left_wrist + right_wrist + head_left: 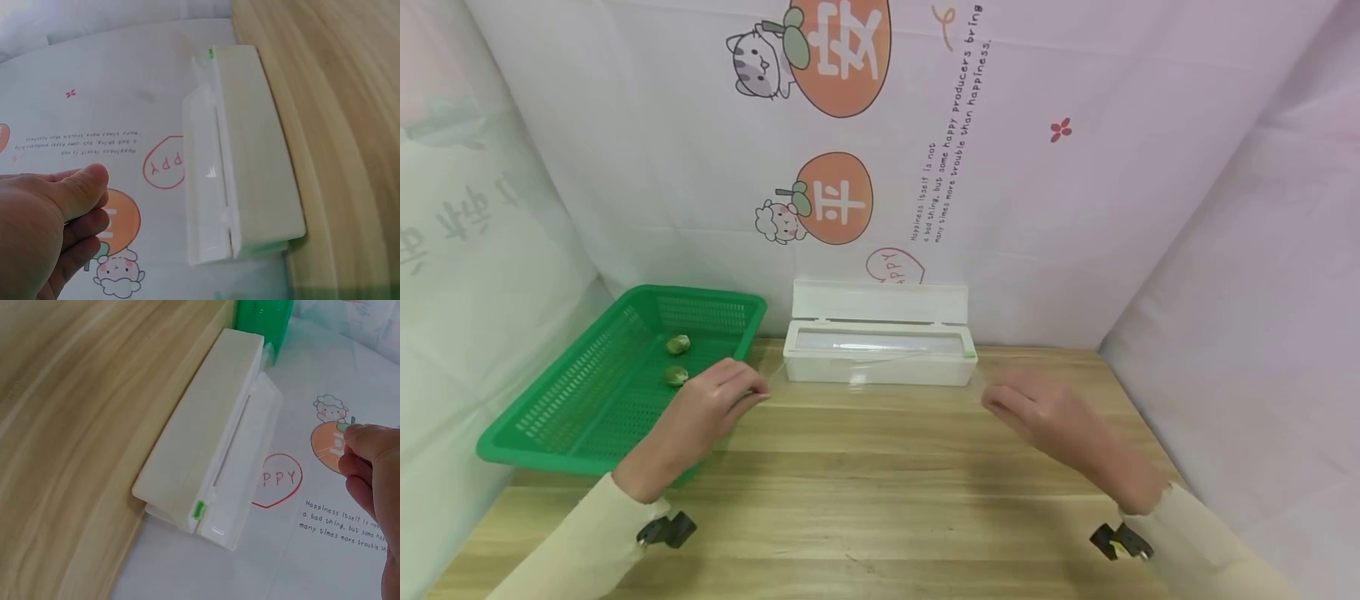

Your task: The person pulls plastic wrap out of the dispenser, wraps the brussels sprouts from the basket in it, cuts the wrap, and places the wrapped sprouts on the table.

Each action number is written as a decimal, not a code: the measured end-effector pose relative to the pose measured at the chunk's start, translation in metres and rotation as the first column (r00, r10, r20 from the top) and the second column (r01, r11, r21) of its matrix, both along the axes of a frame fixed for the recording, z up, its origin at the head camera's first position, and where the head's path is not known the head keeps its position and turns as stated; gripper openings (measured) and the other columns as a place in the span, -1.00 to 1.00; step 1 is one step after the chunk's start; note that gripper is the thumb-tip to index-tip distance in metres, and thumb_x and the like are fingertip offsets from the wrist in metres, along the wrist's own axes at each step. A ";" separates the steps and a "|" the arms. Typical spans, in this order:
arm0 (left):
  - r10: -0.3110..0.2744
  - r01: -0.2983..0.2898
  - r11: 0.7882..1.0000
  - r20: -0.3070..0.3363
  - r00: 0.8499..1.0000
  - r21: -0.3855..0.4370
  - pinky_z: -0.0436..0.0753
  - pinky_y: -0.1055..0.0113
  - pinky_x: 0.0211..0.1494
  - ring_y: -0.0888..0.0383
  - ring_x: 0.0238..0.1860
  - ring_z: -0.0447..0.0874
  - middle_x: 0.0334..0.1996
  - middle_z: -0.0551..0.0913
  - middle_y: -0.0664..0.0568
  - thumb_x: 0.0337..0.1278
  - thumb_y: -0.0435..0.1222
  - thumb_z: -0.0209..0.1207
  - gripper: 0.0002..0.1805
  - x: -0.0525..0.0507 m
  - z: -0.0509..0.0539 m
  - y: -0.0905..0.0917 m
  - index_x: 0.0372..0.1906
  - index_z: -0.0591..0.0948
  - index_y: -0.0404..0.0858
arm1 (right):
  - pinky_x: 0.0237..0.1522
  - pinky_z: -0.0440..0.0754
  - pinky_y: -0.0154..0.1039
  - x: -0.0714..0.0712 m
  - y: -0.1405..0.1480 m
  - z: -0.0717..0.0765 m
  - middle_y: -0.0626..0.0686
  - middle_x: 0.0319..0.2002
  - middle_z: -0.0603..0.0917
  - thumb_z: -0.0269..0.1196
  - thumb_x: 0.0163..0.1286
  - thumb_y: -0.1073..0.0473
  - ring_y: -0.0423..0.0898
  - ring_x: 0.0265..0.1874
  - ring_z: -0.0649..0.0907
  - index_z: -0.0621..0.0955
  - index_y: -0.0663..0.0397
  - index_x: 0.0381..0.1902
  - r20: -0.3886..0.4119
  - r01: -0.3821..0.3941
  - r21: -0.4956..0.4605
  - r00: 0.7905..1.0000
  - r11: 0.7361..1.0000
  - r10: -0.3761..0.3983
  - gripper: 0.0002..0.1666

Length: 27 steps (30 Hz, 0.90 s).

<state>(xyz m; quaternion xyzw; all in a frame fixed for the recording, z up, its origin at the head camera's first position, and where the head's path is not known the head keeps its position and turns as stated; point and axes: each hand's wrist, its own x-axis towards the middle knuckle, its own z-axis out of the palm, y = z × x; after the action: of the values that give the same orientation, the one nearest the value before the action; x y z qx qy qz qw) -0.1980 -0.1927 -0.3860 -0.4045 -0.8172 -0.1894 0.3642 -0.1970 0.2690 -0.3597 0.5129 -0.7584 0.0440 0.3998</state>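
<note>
A white cling film dispenser (812, 371) stands against the back wall with its lid (880, 303) tipped up. Clear cling film (857, 380) comes out over its front and is hard to make out. My left hand (696, 417) pinches the film's left side between thumb and fingers, just right of the green basket. On the opposite side, my right hand (1048, 417), slightly blurred, pinches the right side. Both hands hang above the table, in front of the dispenser and apart from it. In the wrist views, the thumb of each hand presses against curled fingers.
The green plastic basket (550, 461) sits at the left of the wooden table (880, 500). Two small green vegetables like Brussels sprouts (677, 344) lie in it. Printed white cloth (1015, 208) covers the back and sides.
</note>
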 end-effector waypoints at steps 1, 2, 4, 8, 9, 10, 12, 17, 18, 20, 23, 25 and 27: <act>-0.003 0.003 1.000 -0.002 1.000 0.002 0.74 0.33 -0.24 0.16 -0.24 0.72 -0.32 0.76 0.05 0.17 -0.36 0.45 -0.89 0.002 -0.003 -0.001 -0.28 0.71 -0.25 | -0.30 0.80 -0.23 0.002 0.000 -0.002 0.01 -0.32 0.76 0.03 0.73 0.13 -0.08 -0.34 0.76 0.73 0.17 -0.25 -0.002 -0.008 0.003 1.000 1.000 0.008 -0.58; -0.005 0.006 1.000 -0.006 1.000 0.006 0.73 0.34 -0.23 0.17 -0.25 0.71 -0.32 0.76 0.06 0.28 -0.30 0.39 -0.90 0.004 -0.007 -0.001 -0.29 0.71 -0.24 | -0.28 0.80 -0.23 0.004 -0.001 -0.004 0.01 -0.32 0.76 0.03 0.73 0.13 -0.08 -0.34 0.76 0.73 0.18 -0.25 0.000 -0.015 0.005 1.000 1.000 0.015 -0.58; -0.014 0.014 1.000 -0.013 1.000 0.013 0.72 0.36 -0.24 0.17 -0.26 0.71 -0.33 0.75 0.07 0.40 -0.24 0.30 -0.84 0.007 -0.012 -0.001 -0.30 0.71 -0.23 | -0.26 0.81 -0.25 0.007 -0.001 -0.009 0.01 -0.32 0.77 0.02 0.73 0.13 -0.08 -0.33 0.76 0.73 0.18 -0.24 0.007 -0.031 0.009 0.999 0.999 0.031 -0.57; -0.027 0.028 1.000 -0.048 0.998 0.015 0.73 0.38 -0.23 0.18 -0.28 0.70 -0.34 0.74 0.07 0.65 -0.07 -0.06 -0.53 0.013 -0.022 0.000 -0.31 0.70 -0.24 | -0.28 0.80 -0.27 0.011 0.000 -0.017 0.02 -0.32 0.77 0.01 0.73 0.15 -0.10 -0.35 0.76 0.74 0.19 -0.24 -0.006 -0.047 0.013 0.999 0.999 0.048 -0.56; -0.032 0.033 0.999 -0.062 0.998 0.009 0.74 0.38 -0.23 0.18 -0.28 0.70 -0.34 0.74 0.07 0.66 -0.07 -0.08 -0.51 0.015 -0.023 0.000 -0.32 0.70 -0.24 | -0.28 0.81 -0.27 0.012 0.000 -0.019 0.02 -0.33 0.77 0.01 0.73 0.15 -0.10 -0.35 0.76 0.74 0.19 -0.24 -0.013 -0.052 0.012 0.999 0.999 0.052 -0.56; -0.034 0.034 0.999 -0.078 0.996 0.000 0.75 0.39 -0.23 0.18 -0.29 0.70 -0.35 0.74 0.07 0.67 -0.08 -0.10 -0.50 0.016 -0.025 0.000 -0.33 0.70 -0.25 | -0.28 0.80 -0.26 0.012 0.000 -0.021 0.02 -0.33 0.77 0.01 0.73 0.16 -0.10 -0.35 0.76 0.74 0.19 -0.24 -0.017 -0.057 0.008 0.998 0.998 0.057 -0.56; -0.038 0.037 0.999 -0.104 0.994 -0.019 0.76 0.39 -0.23 0.18 -0.31 0.71 -0.36 0.75 0.07 0.68 -0.10 -0.10 -0.50 0.017 -0.029 0.001 -0.35 0.70 -0.25 | -0.28 0.81 -0.26 0.013 0.000 -0.025 0.02 -0.33 0.77 0.01 0.73 0.16 -0.10 -0.35 0.76 0.74 0.18 -0.25 -0.023 -0.059 0.004 0.998 0.998 0.059 -0.57; -0.031 0.025 0.998 -0.099 0.995 -0.066 0.82 0.31 -0.12 0.18 -0.28 0.75 -0.34 0.77 0.08 0.50 -0.22 0.13 -0.72 0.022 -0.038 0.003 -0.34 0.70 -0.24 | -0.23 0.81 -0.26 0.016 0.004 -0.036 0.00 -0.31 0.77 0.01 0.73 0.15 -0.11 -0.32 0.76 0.75 0.16 -0.25 0.004 -0.040 0.022 0.999 0.999 0.040 -0.56; -0.026 0.020 0.997 -0.088 0.996 -0.075 0.83 0.27 -0.08 0.17 -0.27 0.76 -0.33 0.77 0.08 0.40 -0.26 0.21 -0.82 0.023 -0.040 0.003 -0.34 0.70 -0.24 | -0.21 0.81 -0.25 0.017 0.005 -0.038 0.00 -0.30 0.77 0.00 0.73 0.14 -0.11 -0.30 0.77 0.75 0.15 -0.24 0.014 -0.030 0.033 0.999 0.999 0.030 -0.56; -0.018 0.012 0.996 -0.068 0.998 -0.094 0.84 0.20 -0.02 0.17 -0.24 0.76 -0.32 0.77 0.08 0.15 -0.36 0.34 -0.97 0.026 -0.043 0.003 -0.33 0.70 -0.23 | -0.19 0.82 -0.23 0.018 0.006 -0.044 -0.02 -0.28 0.77 -0.02 0.74 0.13 -0.11 -0.28 0.77 0.74 0.14 -0.23 0.025 -0.007 0.060 1.000 0.998 0.006 -0.55; -0.005 -0.001 0.993 -0.055 0.998 -0.117 0.84 0.17 0.01 0.18 -0.22 0.75 -0.31 0.75 0.10 -0.13 -0.48 0.42 -0.79 0.029 -0.050 0.004 -0.32 0.70 -0.22 | -0.17 0.82 -0.20 0.019 0.008 -0.053 -0.03 -0.27 0.76 -0.04 0.74 0.12 -0.10 -0.26 0.76 0.73 0.13 -0.22 0.038 0.004 0.083 0.999 0.997 -0.007 -0.55; 0.002 -0.011 0.990 -0.065 0.998 -0.138 0.83 0.24 -0.03 0.19 -0.22 0.72 -0.30 0.75 0.11 -0.17 -0.53 0.40 -0.74 0.030 -0.056 0.005 -0.31 0.69 -0.21 | -0.18 0.80 -0.19 0.019 0.009 -0.059 -0.04 -0.28 0.75 -0.05 0.74 0.11 -0.10 -0.27 0.75 0.74 0.12 -0.22 0.044 -0.003 0.082 0.999 0.997 -0.001 -0.53; 0.009 -0.022 0.986 -0.080 0.997 -0.163 0.80 0.29 -0.06 0.20 -0.22 0.70 -0.29 0.74 0.11 -0.16 -0.56 0.37 -0.73 0.031 -0.062 0.006 -0.30 0.69 -0.20 | -0.22 0.78 -0.21 0.018 0.009 -0.065 -0.06 -0.30 0.73 -0.07 0.75 0.12 -0.13 -0.30 0.72 0.73 0.11 -0.24 0.057 -0.017 0.080 0.998 0.997 0.012 -0.52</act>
<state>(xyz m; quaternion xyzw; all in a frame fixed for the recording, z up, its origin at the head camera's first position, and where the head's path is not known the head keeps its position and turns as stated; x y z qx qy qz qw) -0.1672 -0.1868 -0.4482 -0.4341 -0.8179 -0.1025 0.3633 -0.1795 0.2780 -0.4247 0.5326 -0.7668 0.0308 0.3569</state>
